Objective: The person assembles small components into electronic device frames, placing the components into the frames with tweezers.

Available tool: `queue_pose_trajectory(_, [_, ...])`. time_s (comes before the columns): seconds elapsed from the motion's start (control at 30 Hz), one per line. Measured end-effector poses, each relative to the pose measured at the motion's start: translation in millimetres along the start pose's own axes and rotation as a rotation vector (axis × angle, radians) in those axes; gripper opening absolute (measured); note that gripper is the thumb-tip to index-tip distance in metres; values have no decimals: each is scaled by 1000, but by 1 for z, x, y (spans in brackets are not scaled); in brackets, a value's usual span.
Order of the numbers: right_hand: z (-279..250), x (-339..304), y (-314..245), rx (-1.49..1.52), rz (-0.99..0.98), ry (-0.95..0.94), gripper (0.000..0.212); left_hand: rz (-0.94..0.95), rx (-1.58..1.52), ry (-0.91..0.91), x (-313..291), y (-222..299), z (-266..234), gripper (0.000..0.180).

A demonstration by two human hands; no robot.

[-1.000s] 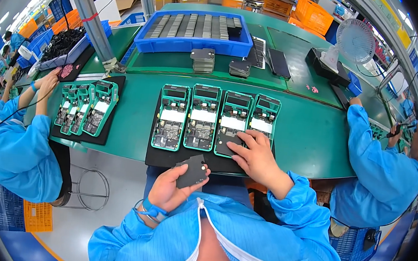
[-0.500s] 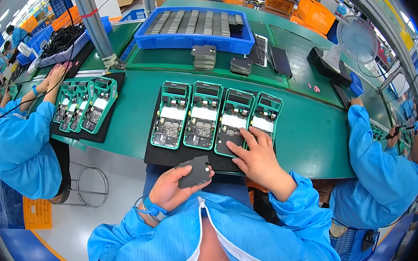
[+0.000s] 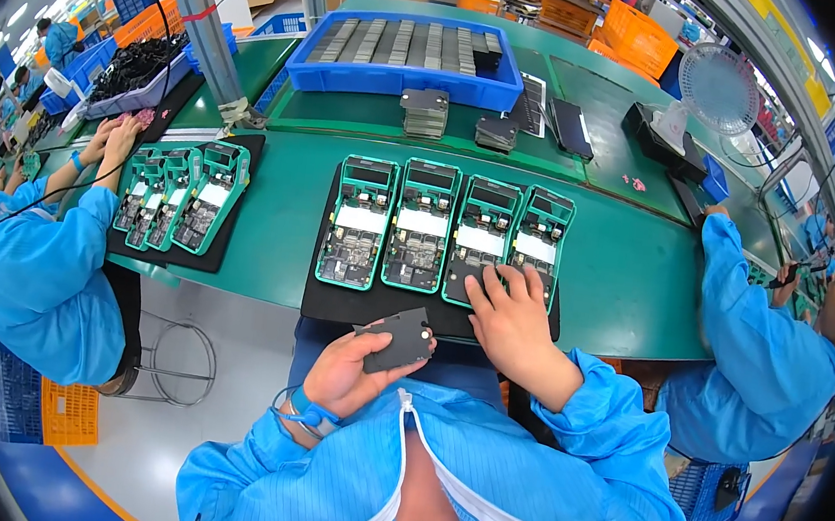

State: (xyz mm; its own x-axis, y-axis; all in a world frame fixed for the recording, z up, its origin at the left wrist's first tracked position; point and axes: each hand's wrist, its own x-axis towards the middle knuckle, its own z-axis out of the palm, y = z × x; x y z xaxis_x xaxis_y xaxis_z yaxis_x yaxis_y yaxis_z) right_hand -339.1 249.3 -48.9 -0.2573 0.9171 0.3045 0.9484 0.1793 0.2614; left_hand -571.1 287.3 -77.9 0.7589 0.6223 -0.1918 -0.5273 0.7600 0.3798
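My left hand (image 3: 347,369) grips dark grey flat plates (image 3: 395,345), which look like a small stack with notched edges, held low in front of my chest. Four-sided green device housings stand in a row on a black mat (image 3: 333,305), their circuit boards exposed and each crossed by a white strip. My right hand (image 3: 521,336) lies palm down with fingers spread over the lower ends of the third housing (image 3: 483,237) and the rightmost housing (image 3: 540,237). A dark plate shows in the lower part of each, partly hidden by my fingers. The left housing (image 3: 357,225) and the second housing (image 3: 422,226) show bare boards.
A blue tray (image 3: 404,85) of grey plates stands at the back, with two plate stacks (image 3: 423,115) before it. Further right are a black flat device (image 3: 572,128) and a fan (image 3: 718,89). Co-workers sit at left and right; more green housings (image 3: 210,200) lie at left.
My right hand has shifted right, from the third housing toward the rightmost one, where a dark plate now shows under the fingers. My left hand keeps its plates. The whole view has swung slightly.
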Motion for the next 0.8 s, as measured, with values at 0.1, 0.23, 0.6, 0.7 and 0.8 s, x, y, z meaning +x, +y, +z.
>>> queue_pose_trajectory(0.1, [1, -1, -3, 6, -11, -12, 47, -16, 7, -19, -2, 0, 0, 42])
queue_pose_trajectory(0.23, [-10, 7, -8, 220, -38, 109, 39, 8, 15, -3, -4, 1, -4, 41])
queue_pose_trajectory(0.6, [-8, 38, -21, 553, -269, 110, 50, 154, -21, 22, -4, 3, -14, 42])
queue_pose_trajectory(0.7, [5, 51, -11, 358, -131, 186, 42, 118, -34, 75, -6, 7, -9, 42])
queue_pose_trajectory(0.8, [13, 58, -11, 306, -125, 174, 41, 88, -67, 88, -6, 6, -10, 42])
